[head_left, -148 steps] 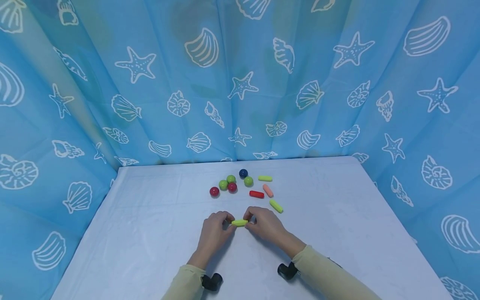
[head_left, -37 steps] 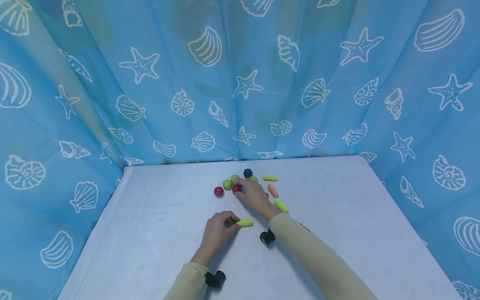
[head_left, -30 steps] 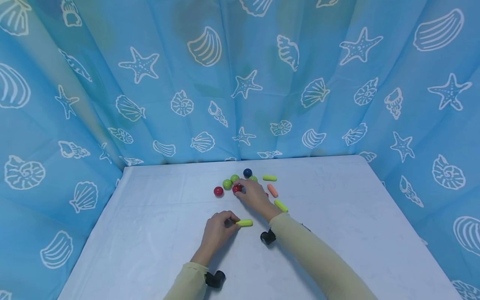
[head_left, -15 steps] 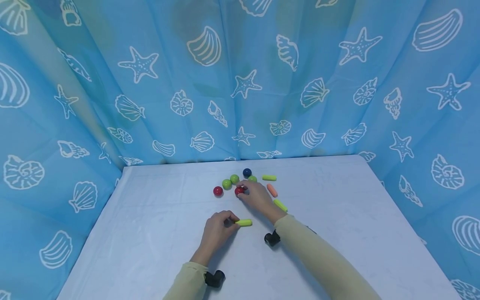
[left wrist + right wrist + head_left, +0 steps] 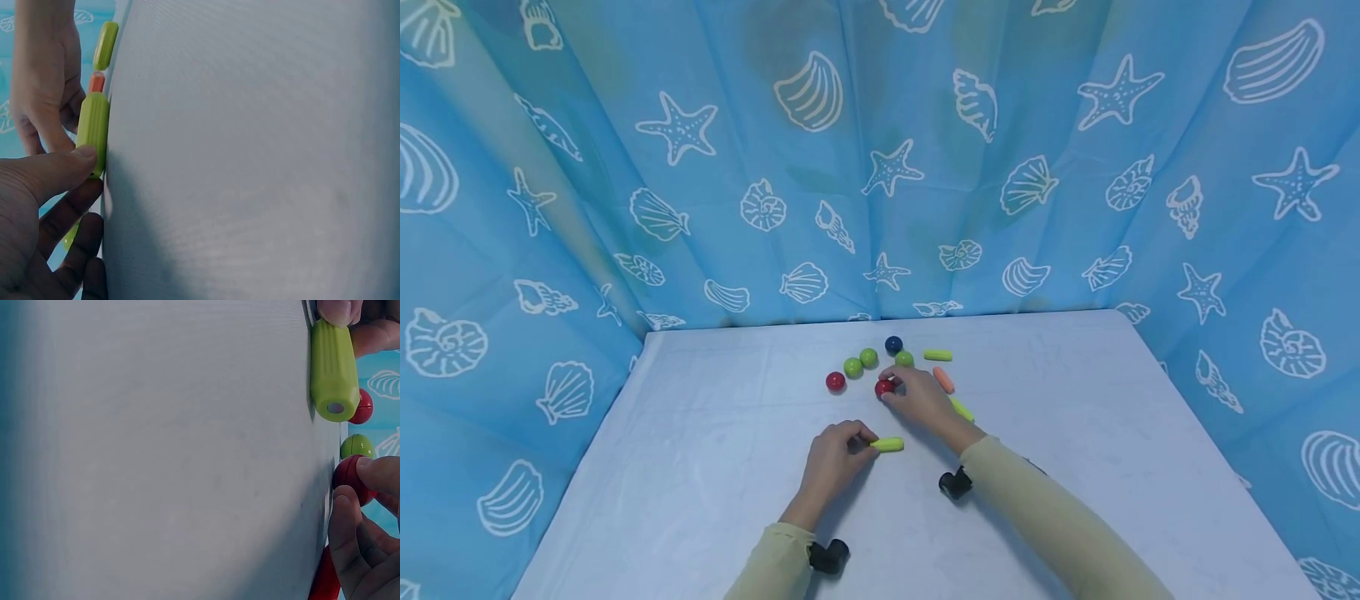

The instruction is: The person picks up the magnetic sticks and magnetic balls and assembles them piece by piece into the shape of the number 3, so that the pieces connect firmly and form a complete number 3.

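Note:
Thumb and fingers of my left hand (image 5: 835, 458) pinch one end of a yellow-green ridged stick (image 5: 890, 445) low over the white table. In the right wrist view, the free end of this ridged stick (image 5: 334, 369) shows a round hole. Farther back, my right hand (image 5: 921, 400) pinches a red ball (image 5: 883, 389) between thumb and fingertips. A groove runs round the red ball (image 5: 350, 475) in the right wrist view. Beyond the ball lie a green ball (image 5: 904, 359) and a dark blue ball (image 5: 893, 344).
Two green balls, one of them the nearer green ball (image 5: 853, 367), and another red ball (image 5: 835, 382) lie to the left. Rightward are an orange stick (image 5: 943, 380) and two yellow-green sticks, the farther stick (image 5: 937, 355) at the back. A red stick (image 5: 325, 578) lies by my right hand.
My right hand has left the yellow-green stick and taken hold of the red ball, drawing it out of the cluster toward me and rightward. My left hand keeps its pinch on the stick.

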The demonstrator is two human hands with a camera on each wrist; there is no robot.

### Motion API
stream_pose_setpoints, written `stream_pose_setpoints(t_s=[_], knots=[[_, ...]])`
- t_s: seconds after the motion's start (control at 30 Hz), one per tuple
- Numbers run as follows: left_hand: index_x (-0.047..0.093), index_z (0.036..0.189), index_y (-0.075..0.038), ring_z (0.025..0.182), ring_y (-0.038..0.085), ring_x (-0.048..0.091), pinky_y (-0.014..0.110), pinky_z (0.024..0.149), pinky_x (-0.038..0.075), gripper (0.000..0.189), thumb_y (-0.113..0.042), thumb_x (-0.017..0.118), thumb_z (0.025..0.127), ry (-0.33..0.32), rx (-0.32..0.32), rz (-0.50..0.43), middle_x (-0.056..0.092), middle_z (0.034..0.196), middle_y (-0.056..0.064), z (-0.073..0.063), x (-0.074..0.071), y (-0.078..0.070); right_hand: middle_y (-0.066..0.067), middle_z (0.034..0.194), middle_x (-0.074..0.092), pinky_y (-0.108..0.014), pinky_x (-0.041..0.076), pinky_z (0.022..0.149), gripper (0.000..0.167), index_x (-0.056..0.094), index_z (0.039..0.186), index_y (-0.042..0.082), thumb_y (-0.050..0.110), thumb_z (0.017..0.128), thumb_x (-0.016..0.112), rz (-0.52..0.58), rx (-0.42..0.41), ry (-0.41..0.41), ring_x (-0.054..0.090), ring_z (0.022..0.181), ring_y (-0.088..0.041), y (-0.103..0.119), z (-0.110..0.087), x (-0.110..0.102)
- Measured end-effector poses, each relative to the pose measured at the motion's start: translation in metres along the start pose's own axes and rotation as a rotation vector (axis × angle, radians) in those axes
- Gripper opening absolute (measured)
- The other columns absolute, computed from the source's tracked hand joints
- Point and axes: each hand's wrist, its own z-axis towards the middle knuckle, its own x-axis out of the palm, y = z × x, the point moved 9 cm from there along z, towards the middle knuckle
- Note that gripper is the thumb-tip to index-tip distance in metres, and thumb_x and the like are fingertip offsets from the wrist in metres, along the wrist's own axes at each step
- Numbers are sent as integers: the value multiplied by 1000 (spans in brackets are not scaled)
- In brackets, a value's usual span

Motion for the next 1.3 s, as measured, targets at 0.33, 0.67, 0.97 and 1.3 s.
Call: stream_pose_setpoints(t_s=[0.33,0.67,0.97,1.3], knots=[[74,94,-23,87,14,58,37,82,49,14,-15,82,85,1,-12,4,70,93,-9,0,0,0,0,116,71,-38,53,96,35,69,126,21,23,92,78,17,2,32,64,111,-19,-3,-12,-3],[73,94,-24,89,14,58,39,85,50,15,-15,82,86,11,-28,-7,70,95,-9,-1,0,0,1,112,71,-40,53,96,33,69,123,21,23,92,77,48,24,59,65,110,-19,-10,-25,-7],[73,95,-24,89,14,58,38,84,50,15,-15,82,86,16,-17,-7,70,95,-8,-1,0,0,2,107,71,-37,55,88,32,70,120,22,22,89,80,38,18,65,64,98,-16,-17,-35,-10],[74,97,-23,90,14,59,39,84,51,15,-15,81,87,15,-12,-17,70,96,-8,-1,0,1,3,103,70,-29,54,77,35,70,120,20,22,87,82,38,-3,65,60,86,-13,-19,-48,-14]])
